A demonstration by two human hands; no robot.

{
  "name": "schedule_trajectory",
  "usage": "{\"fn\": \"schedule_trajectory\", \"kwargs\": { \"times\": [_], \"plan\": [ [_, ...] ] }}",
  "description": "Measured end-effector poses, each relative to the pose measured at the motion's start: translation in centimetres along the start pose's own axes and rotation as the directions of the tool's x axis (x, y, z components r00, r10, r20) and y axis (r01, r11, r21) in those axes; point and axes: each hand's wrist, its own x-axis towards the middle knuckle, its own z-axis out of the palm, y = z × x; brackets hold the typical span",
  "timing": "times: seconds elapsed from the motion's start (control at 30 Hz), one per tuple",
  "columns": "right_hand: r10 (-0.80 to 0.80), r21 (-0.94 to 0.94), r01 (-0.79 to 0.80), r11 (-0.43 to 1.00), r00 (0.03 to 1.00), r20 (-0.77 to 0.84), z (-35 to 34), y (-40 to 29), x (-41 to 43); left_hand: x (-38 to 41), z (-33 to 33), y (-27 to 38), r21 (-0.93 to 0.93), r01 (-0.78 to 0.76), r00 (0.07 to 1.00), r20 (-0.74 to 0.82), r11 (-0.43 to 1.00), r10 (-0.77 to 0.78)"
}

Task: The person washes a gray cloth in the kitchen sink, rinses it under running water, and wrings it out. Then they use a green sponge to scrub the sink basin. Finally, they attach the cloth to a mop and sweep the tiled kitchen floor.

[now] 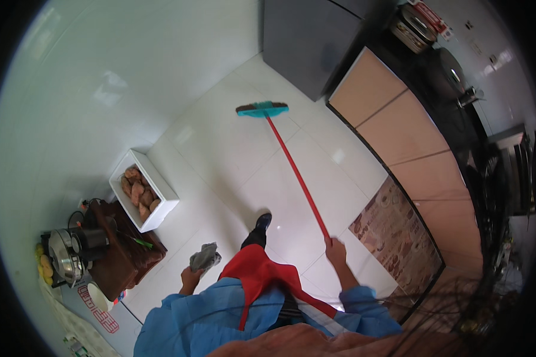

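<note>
My right hand is closed around the end of the red handle of a broom. The broom slants away across the pale tiled floor, its teal head with dark and teal bristles lying between the wall and the refrigerator. In my left hand is a crumpled grey cloth, held low beside the red front of my clothing. Most of the left fingers are hidden by the cloth. One dark shoe shows on the floor ahead of me.
On the left stand a white foam box of sweet potatoes and a brown wooden stand beside a metal pot. A grey refrigerator and peach-coloured cabinets line the right. A patterned mat lies along the cabinets.
</note>
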Motion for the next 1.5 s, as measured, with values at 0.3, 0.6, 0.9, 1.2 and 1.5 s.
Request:
{"fn": "schedule_trajectory", "kwargs": {
  "times": [0.3,0.6,0.9,1.2,1.5],
  "plan": [
    [-0.173,-0.225,0.173,0.959,0.985,0.022,-7.8,-24.9,30.2,-1.2,0.1,2.8,-0.169,0.116,0.989,-0.067,0.979,-0.129],
    [-0.112,-0.243,0.132,0.961,0.989,0.096,-6.3,-32.6,40.5,-2.6,-0.6,3.7,-0.128,0.306,0.951,-0.014,0.943,-0.310],
    [0.081,-0.233,-0.053,0.971,0.991,0.109,-2.7,-8.5,30.2,0.4,0.0,3.5,-0.132,0.113,0.991,-0.056,0.985,-0.121],
    [0.571,0.042,-0.571,0.820,0.821,0.008,-4.5,16.6,3.3,3.1,0.6,5.3,-0.099,-0.074,0.997,-0.031,0.992,0.071],
    [0.716,0.367,-0.708,0.604,0.684,0.141,7.8,23.8,-23.4,1.3,3.0,4.9,0.069,-0.374,0.927,0.003,0.925,0.375]
  ]
}}
